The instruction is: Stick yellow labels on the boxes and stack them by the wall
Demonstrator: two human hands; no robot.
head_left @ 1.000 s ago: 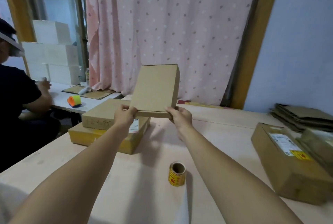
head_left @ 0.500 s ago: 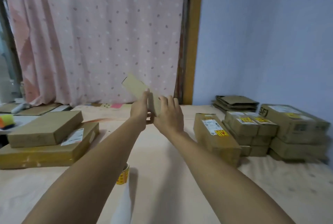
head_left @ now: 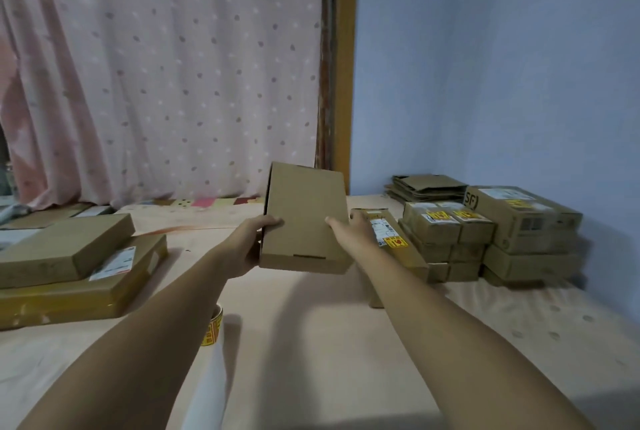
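Observation:
I hold a plain brown cardboard box [head_left: 304, 218] upright above the table, its broad face toward me. My left hand [head_left: 251, 244] grips its left edge. My right hand [head_left: 351, 230] holds its right edge with the thumb on the front face. A roll of yellow labels [head_left: 214, 329] stands on the table under my left forearm, partly hidden. Boxes with yellow labels [head_left: 446, 227] are stacked by the blue wall at the right, next to a larger labelled box [head_left: 523, 221]. A long labelled box [head_left: 393, 241] lies just behind my right hand.
Two flat boxes [head_left: 65, 251] are stacked at the table's left, the lower one [head_left: 83, 291] wider. Flattened cardboard [head_left: 427, 185] lies in the back right corner. A pink dotted curtain [head_left: 166, 76] hangs behind the table [head_left: 311, 343].
My view has swung right, from the left stack to the wall stack. The box has travelled right with both hands and turned from edge-on to face me.

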